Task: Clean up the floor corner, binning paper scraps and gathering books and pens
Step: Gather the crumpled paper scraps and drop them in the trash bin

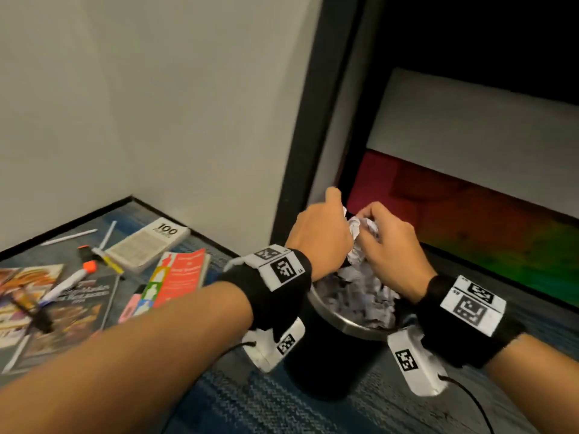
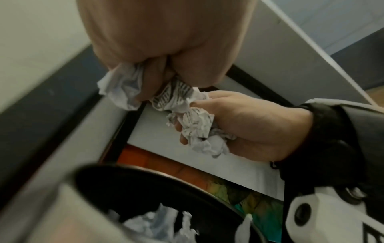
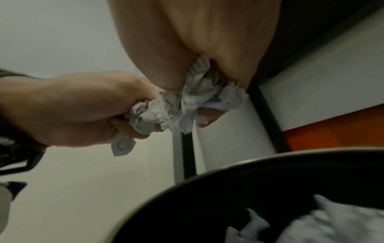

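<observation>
on blue carpet (image 1: 250, 402), books (image 1: 150, 245) beside white wall (image 1: 156, 104).

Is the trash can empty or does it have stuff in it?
Nearly full. Crumpled paper scraps pile close to the rim of the bin.

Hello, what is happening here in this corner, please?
A person is tidying the floor. The left hand and the right hand both grip crumpled paper above a black bin that already holds paper scraps. Books and pens still lie on the carpet to the left.
</observation>
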The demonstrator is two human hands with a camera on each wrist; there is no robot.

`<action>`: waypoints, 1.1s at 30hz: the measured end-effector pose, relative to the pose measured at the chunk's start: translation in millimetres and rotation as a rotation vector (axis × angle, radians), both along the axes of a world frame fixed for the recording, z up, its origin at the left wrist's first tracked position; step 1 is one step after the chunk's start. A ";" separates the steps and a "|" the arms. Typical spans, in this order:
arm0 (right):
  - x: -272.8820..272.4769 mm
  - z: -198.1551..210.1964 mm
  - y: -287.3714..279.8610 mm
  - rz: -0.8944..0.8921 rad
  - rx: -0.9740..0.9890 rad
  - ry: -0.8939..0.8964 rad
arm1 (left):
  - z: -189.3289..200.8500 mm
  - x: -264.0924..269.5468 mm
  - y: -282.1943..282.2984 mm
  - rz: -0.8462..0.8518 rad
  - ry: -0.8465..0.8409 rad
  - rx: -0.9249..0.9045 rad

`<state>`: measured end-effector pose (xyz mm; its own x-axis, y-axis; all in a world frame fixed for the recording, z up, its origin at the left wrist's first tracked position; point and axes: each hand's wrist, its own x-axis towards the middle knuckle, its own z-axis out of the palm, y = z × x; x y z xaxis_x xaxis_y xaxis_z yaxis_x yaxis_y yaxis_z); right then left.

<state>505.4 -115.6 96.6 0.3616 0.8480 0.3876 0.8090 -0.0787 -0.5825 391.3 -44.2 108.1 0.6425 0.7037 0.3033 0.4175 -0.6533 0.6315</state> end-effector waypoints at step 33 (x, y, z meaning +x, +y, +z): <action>-249.1 4.6 127.9 0.636 -0.312 -0.549 | -1.0 -313.7 84.7 0.400 0.780 0.067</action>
<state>256.3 12.3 101.2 -0.3810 0.9206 0.0860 0.9122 0.3894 -0.1278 77.6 40.5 107.2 0.3925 0.9170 -0.0708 0.9197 -0.3908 0.0364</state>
